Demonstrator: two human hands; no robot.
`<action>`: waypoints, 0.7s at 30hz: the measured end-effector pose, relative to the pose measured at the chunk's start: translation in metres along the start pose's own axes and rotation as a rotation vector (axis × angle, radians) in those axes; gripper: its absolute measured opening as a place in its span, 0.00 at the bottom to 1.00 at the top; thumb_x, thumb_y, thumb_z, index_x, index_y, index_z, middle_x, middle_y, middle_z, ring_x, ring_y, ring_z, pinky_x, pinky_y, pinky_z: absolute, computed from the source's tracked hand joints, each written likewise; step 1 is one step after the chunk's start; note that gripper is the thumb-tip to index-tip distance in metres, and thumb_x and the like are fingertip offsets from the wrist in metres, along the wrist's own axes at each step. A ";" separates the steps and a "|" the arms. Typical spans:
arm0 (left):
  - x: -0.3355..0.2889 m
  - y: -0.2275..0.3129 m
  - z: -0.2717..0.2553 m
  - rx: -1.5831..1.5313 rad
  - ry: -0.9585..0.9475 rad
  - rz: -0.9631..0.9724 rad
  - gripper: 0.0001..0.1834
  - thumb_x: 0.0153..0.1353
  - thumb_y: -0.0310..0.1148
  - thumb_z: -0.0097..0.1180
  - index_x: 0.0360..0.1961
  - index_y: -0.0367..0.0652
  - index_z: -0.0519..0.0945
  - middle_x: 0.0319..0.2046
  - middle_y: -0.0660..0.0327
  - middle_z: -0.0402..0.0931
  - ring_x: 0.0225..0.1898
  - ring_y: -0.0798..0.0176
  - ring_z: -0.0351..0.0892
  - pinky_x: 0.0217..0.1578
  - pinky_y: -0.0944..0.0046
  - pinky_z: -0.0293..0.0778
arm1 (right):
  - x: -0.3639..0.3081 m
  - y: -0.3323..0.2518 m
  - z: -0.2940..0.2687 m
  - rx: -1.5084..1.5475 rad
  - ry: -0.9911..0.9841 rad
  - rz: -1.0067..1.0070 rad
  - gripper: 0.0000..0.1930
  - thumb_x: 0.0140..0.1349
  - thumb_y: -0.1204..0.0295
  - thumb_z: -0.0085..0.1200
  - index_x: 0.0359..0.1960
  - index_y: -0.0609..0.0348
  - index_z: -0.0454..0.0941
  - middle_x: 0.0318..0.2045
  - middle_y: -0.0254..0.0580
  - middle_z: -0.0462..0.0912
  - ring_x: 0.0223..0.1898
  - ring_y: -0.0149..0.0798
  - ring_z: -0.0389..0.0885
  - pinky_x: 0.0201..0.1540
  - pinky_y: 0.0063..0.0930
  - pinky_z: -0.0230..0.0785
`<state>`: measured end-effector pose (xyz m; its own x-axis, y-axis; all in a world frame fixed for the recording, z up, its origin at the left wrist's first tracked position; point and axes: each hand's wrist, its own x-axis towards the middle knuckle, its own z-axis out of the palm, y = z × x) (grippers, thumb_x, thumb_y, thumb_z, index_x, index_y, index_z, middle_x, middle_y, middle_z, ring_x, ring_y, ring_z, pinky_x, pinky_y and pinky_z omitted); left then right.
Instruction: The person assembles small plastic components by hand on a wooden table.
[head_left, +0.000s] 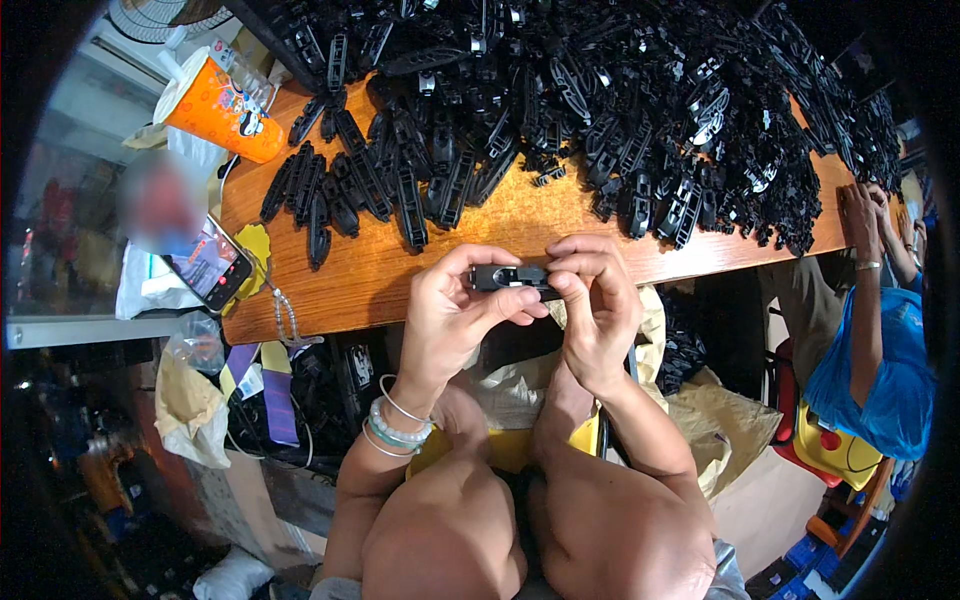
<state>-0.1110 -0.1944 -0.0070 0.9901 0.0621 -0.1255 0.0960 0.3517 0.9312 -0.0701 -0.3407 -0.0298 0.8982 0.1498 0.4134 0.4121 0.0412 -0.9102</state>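
Likely enough, a slackened pinch risked dropping the small black part. It lay crosswise, left end between thumb and fingers of the left hand, right end pinched by fingertips of the right hand, near the wooden table, black pieces heaped beyond.

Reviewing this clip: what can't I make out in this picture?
Head view:
- Right end of the small black plastic part: covered by the right hand's fingers.
- Its underside: faces away, behind the left hand's fingers.
- Co-worker in blue clothing: cut off by the dark right rim.
- Round reddish patch at left: blurred.
- Far black plastic pieces: small, overlapping.
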 end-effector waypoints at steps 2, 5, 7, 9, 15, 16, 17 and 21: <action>-0.001 -0.002 -0.002 -0.018 0.016 0.029 0.13 0.57 0.19 0.57 0.43 0.30 0.72 0.33 0.52 0.80 0.32 0.64 0.83 0.31 0.70 0.80 | 0.001 -0.002 -0.001 -0.071 -0.029 -0.042 0.04 0.56 0.81 0.56 0.33 0.66 0.76 0.39 0.48 0.77 0.37 0.33 0.76 0.39 0.23 0.70; -0.003 -0.001 -0.006 0.091 0.031 0.069 0.12 0.55 0.18 0.57 0.41 0.30 0.73 0.34 0.52 0.80 0.31 0.66 0.82 0.31 0.71 0.79 | 0.005 -0.011 -0.002 -0.119 -0.065 0.062 0.07 0.55 0.78 0.60 0.35 0.65 0.78 0.34 0.45 0.79 0.32 0.31 0.77 0.35 0.22 0.69; -0.004 0.004 -0.005 0.222 0.007 0.061 0.11 0.56 0.19 0.56 0.41 0.31 0.74 0.35 0.52 0.79 0.31 0.67 0.81 0.31 0.71 0.79 | 0.000 -0.009 -0.008 -0.085 -0.192 0.390 0.09 0.54 0.75 0.62 0.36 0.65 0.79 0.27 0.40 0.79 0.27 0.29 0.76 0.31 0.21 0.68; -0.005 0.004 -0.004 0.178 -0.008 0.050 0.10 0.57 0.20 0.56 0.40 0.30 0.76 0.35 0.53 0.80 0.31 0.68 0.81 0.31 0.72 0.78 | -0.003 -0.007 -0.010 -0.103 -0.162 0.301 0.10 0.54 0.74 0.63 0.36 0.64 0.79 0.23 0.37 0.79 0.24 0.28 0.75 0.29 0.21 0.68; 0.008 0.019 -0.017 0.544 -0.191 0.199 0.06 0.59 0.25 0.57 0.35 0.32 0.81 0.36 0.55 0.80 0.33 0.67 0.81 0.32 0.68 0.76 | 0.015 -0.017 -0.039 0.055 -0.455 0.567 0.08 0.59 0.75 0.57 0.39 0.65 0.81 0.25 0.39 0.81 0.25 0.27 0.77 0.31 0.21 0.68; 0.016 0.021 -0.017 0.694 -0.162 0.341 0.06 0.58 0.26 0.58 0.34 0.32 0.81 0.35 0.54 0.80 0.34 0.65 0.80 0.32 0.67 0.76 | 0.017 -0.016 -0.040 0.055 -0.474 0.538 0.08 0.61 0.75 0.55 0.39 0.65 0.82 0.23 0.37 0.81 0.23 0.26 0.76 0.28 0.19 0.68; 0.023 0.021 -0.019 0.847 -0.126 0.476 0.07 0.57 0.27 0.59 0.33 0.32 0.80 0.35 0.53 0.79 0.34 0.63 0.80 0.33 0.65 0.75 | 0.021 -0.014 -0.038 0.060 -0.480 0.542 0.08 0.61 0.75 0.55 0.39 0.65 0.82 0.23 0.37 0.81 0.23 0.26 0.76 0.28 0.19 0.68; 0.066 0.010 -0.007 1.360 0.266 0.583 0.11 0.53 0.27 0.60 0.35 0.31 0.77 0.35 0.52 0.73 0.33 0.52 0.77 0.34 0.58 0.74 | 0.053 -0.011 -0.031 -0.189 -0.452 0.440 0.07 0.62 0.75 0.53 0.30 0.66 0.80 0.23 0.39 0.80 0.21 0.30 0.77 0.23 0.22 0.69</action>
<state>-0.0459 -0.1800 -0.0082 0.8894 0.0993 0.4462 -0.1276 -0.8834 0.4509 -0.0228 -0.3636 0.0028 0.8532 0.5147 -0.0847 0.0780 -0.2864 -0.9549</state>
